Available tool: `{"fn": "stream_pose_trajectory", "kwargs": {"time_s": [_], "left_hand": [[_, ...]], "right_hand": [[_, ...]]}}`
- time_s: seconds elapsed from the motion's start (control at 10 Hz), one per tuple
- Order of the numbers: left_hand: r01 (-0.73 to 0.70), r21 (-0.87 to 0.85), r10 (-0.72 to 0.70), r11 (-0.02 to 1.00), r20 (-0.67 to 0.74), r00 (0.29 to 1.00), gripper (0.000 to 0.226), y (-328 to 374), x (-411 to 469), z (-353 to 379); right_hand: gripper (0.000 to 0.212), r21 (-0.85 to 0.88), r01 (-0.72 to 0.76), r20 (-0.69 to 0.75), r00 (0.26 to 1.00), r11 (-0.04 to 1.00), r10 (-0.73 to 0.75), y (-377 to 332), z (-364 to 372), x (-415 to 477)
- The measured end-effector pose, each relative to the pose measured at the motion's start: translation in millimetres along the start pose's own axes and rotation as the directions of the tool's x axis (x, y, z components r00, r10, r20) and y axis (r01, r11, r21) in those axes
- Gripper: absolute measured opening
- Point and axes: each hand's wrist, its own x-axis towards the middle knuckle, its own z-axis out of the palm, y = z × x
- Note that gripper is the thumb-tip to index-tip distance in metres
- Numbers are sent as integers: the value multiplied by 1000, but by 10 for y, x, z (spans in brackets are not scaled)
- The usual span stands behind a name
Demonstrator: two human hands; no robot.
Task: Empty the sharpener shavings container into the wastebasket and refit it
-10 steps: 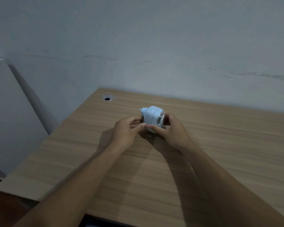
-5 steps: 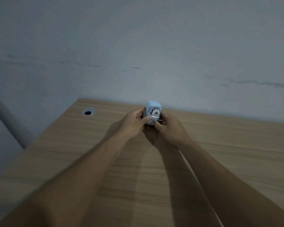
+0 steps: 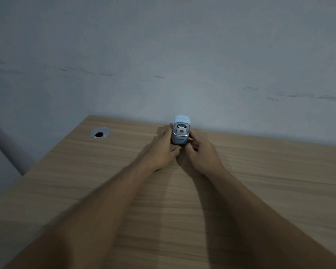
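A small pale-blue pencil sharpener (image 3: 181, 131) stands upright on the wooden desk (image 3: 260, 181) near the back edge, its front with a little bear face turned toward me. My left hand (image 3: 161, 150) wraps its left side, fingers along the body and thumb at the base. My right hand (image 3: 201, 154) holds the right side and the lower front. The shavings container sits inside the body; its lower part is hidden by my fingers. No wastebasket is in view.
A round metal-rimmed cable hole (image 3: 100, 132) sits in the desk at the back left. A grey wall (image 3: 163, 55) rises right behind the desk. A pale slanted bar (image 3: 6, 144) runs past the desk's left edge.
The sharpener went from lying sideways in my hands above the desk to standing upright near the back edge. Both hands moved forward with it and keep hold.
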Motion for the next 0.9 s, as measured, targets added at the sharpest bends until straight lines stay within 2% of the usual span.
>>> {"fn": "stream_pose_trajectory", "kwargs": {"time_s": [0.1, 0.2, 0.3, 0.4, 0.5, 0.7, 0.8, 0.9], "left_hand": [[30, 121, -32, 992, 11, 999, 83, -46, -65, 2], [25, 216, -31, 976, 27, 999, 97, -81, -245, -35], [-20, 297, 5, 955, 52, 999, 92, -161, -490, -85], [-51, 352, 33, 935, 60, 998, 84, -174, -842, -147], [-72, 403, 53, 912, 60, 997, 81, -150, -1190, -196], [-49, 430, 38, 901, 35, 999, 81, -183, -1725, -242], [-48, 427, 39, 903, 30, 999, 81, -173, -1939, -250], [-56, 450, 37, 891, 51, 998, 79, -123, -2056, -268]], "right_hand": [[47, -5, -1, 2, 1000, 1000, 1, -21, -17, -59], [37, -26, -24, -34, 999, 999, 24, -43, -55, -170], [46, -49, -56, -19, 998, 997, 55, -100, -100, -346], [44, -84, -47, -14, 999, 995, 46, -162, -114, -593], [31, -161, -17, 8, 1000, 987, 19, -217, -107, -880], [59, -382, 65, 89, 996, 922, -33, -268, -59, -1491], [64, -374, 60, 124, 992, 925, -14, -299, -54, -1805], [50, -70, -141, 182, 971, 988, 152, -598, -269, -1927]]}}
